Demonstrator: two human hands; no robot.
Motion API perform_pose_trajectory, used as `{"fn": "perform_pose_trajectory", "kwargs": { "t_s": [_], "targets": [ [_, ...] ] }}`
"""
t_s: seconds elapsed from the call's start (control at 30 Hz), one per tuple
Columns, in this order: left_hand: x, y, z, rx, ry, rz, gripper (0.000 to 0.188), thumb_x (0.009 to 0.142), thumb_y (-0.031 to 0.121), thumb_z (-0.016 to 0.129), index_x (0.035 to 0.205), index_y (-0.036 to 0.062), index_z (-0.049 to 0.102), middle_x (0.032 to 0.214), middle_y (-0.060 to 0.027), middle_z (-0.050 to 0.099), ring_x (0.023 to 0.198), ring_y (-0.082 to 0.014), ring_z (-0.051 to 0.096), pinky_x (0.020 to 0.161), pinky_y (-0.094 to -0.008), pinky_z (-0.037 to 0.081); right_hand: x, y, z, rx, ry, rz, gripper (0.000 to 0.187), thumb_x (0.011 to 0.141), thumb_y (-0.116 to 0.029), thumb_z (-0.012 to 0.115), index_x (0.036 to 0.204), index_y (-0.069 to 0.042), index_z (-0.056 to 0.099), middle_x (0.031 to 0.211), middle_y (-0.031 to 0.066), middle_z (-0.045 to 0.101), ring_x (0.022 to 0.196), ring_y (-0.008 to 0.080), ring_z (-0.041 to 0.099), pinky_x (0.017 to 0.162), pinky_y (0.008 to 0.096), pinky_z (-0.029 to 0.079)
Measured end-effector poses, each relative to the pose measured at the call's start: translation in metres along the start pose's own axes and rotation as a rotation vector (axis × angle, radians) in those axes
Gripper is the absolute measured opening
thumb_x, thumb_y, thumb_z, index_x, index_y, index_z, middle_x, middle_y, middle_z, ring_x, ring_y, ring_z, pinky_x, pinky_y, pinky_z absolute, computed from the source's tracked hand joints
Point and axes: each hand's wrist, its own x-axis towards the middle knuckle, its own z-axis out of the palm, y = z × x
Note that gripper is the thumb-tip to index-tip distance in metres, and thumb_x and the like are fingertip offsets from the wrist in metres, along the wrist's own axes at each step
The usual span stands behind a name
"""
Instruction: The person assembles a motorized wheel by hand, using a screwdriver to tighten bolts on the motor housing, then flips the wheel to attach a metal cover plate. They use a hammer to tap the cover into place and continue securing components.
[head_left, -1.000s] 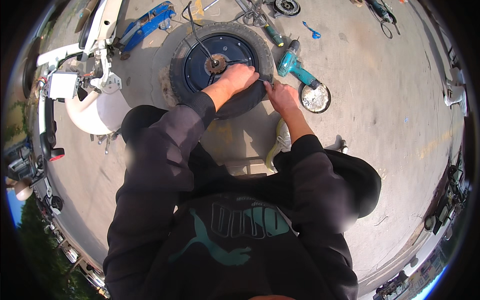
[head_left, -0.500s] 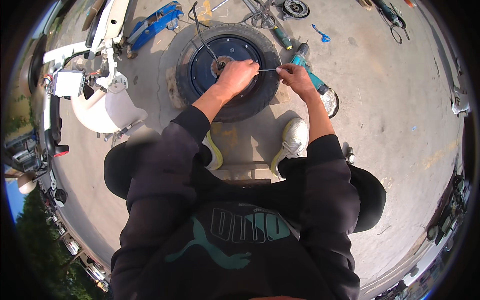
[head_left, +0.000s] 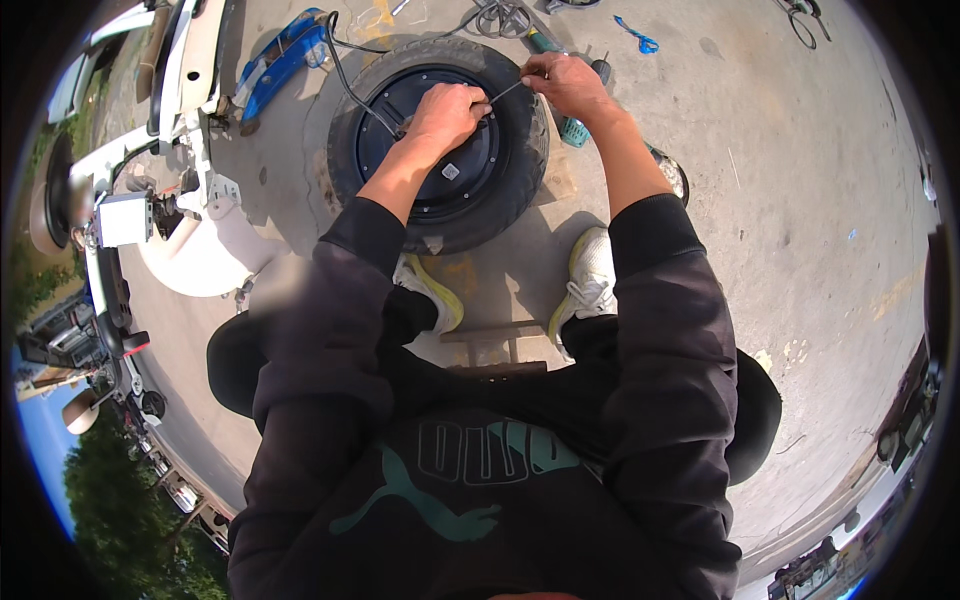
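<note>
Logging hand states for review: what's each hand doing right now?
Left hand: closed, holding a thin rod or cord.
Right hand: closed, holding the same thin rod or cord.

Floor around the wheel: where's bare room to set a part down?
Widest: concrete floor right of the right sleeve, bar a few small bits. Smaller: between left shoe and right shoe, near side of the wheel. Crowded: its far side, with blue metal frame and green-handled tool; right side, teal drill.
</note>
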Motion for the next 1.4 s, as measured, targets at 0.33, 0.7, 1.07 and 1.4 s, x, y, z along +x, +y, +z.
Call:
{"fn": "perform_pose_trajectory", "kwargs": {
  "t_s": [0.33, 0.7, 1.07, 1.4],
  "targets": [
    [0.003, 0.005, -0.005, 0.027, -0.051, 0.058, 0.02, 0.091, 0.022, 0.072, 0.102, 0.0062, 0.079, 0.092, -0.0204, 0.073, 0.09, -0.0408, 0.07, 0.079, -0.0464, 0.055, 0.009, 0.004, -0.002, -0.104, -0.034, -0.101, 0.02, 0.094, -0.028, 0.067, 0.109, -0.018, 0.076, 0.099, 0.0079, 0.077, 0.101, 0.0308, 0.071, 0.086, 0.0442, 0.056],
    [-0.005, 0.015, 0.008, 0.067, 0.054, -0.022, 0.018, 0.09, 0.022, 0.071, 0.094, 0.0059, 0.078, 0.085, -0.021, 0.073, 0.085, -0.0417, 0.07, 0.079, -0.0486, 0.056, 0.023, 0.008, 0.002, -0.299, 0.014, -0.28, 0.02, 0.097, -0.028, 0.066, 0.112, -0.017, 0.072, 0.101, 0.0077, 0.076, 0.101, 0.0314, 0.071, 0.086, 0.0449, 0.057],
    [0.0, 0.009, 0.006, 0.322, -0.007, 0.321, 0.018, 0.092, 0.018, 0.064, 0.085, 0.0043, 0.074, 0.087, -0.0138, 0.072, 0.081, -0.0364, 0.072, 0.076, -0.0486, 0.058, -0.06, 0.008, 0.021, -0.103, 0.189, -0.056, 0.02, 0.098, -0.029, 0.068, 0.104, -0.01, 0.071, 0.098, 0.0093, 0.07, 0.097, 0.0333, 0.069, 0.081, 0.0439, 0.056],
    [-0.01, 0.017, 0.024, 0.325, 0.119, 0.162, 0.014, 0.091, 0.018, 0.066, 0.088, 0.0051, 0.072, 0.089, -0.0152, 0.07, 0.081, -0.0389, 0.07, 0.073, -0.0501, 0.057, -0.034, 0.009, 0.007, -0.274, 0.157, -0.182, 0.016, 0.097, -0.024, 0.066, 0.105, -0.01, 0.07, 0.101, 0.0091, 0.07, 0.102, 0.0324, 0.068, 0.085, 0.0449, 0.056]
  ]
}}
